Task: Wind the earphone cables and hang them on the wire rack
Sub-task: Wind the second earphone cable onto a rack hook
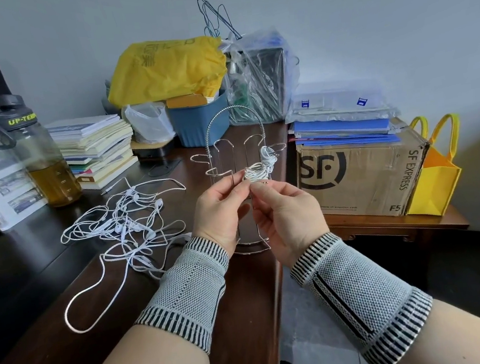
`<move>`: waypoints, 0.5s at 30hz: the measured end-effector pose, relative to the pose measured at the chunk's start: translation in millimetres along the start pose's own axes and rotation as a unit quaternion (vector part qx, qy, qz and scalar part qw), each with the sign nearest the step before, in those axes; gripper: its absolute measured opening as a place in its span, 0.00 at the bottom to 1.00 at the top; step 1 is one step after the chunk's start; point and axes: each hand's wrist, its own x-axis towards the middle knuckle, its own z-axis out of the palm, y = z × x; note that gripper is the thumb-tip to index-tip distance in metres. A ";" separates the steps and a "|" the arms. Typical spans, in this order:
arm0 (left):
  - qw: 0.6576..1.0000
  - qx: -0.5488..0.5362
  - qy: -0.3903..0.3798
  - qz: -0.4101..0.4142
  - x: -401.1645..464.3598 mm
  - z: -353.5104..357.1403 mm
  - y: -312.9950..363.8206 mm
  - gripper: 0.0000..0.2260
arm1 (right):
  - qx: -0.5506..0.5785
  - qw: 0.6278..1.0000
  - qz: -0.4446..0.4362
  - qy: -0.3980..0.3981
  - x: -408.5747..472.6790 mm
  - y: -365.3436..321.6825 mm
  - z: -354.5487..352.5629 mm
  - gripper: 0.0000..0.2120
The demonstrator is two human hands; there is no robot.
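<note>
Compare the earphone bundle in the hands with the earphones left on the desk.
The wound bundle is a tight coil; the loose earphones sprawl in a tangle. The bundle is pinched by the left hand and right hand up at the wire rack; the loose ones lie flat on the desk. Both are white.

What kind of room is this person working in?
Probably an office or study used partly for storage: a dark wooden desk with a stack of books, blue folders on an SF Express shipping box, and bags piled against the wall.
</note>
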 end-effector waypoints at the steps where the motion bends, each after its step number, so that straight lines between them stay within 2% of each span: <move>1: 1.000 -0.003 0.003 -0.002 0.3 -0.4 -0.3 0.08 | -0.014 1.000 -0.018 0.005 -0.9 0.9 0.3 0.05; 3: 1.000 -0.024 0.006 -0.008 1.6 -2.3 -0.4 0.11 | -0.063 0.995 -0.080 0.018 -2.3 2.5 0.3 0.07; 6: 0.999 -0.041 -0.005 -0.023 2.6 -4.0 -1.0 0.17 | -0.173 0.965 -0.195 0.014 -3.3 3.9 -2.0 0.10; 10: 0.999 -0.033 -0.035 -0.008 -0.3 0.4 -1.6 0.14 | -0.269 0.917 -0.294 -0.017 0.1 4.2 -8.6 0.12; 15: 0.997 -0.060 -0.047 -0.006 -1.4 3.1 0.0 0.12 | -0.345 0.865 -0.360 -0.056 1.7 4.7 -16.5 0.12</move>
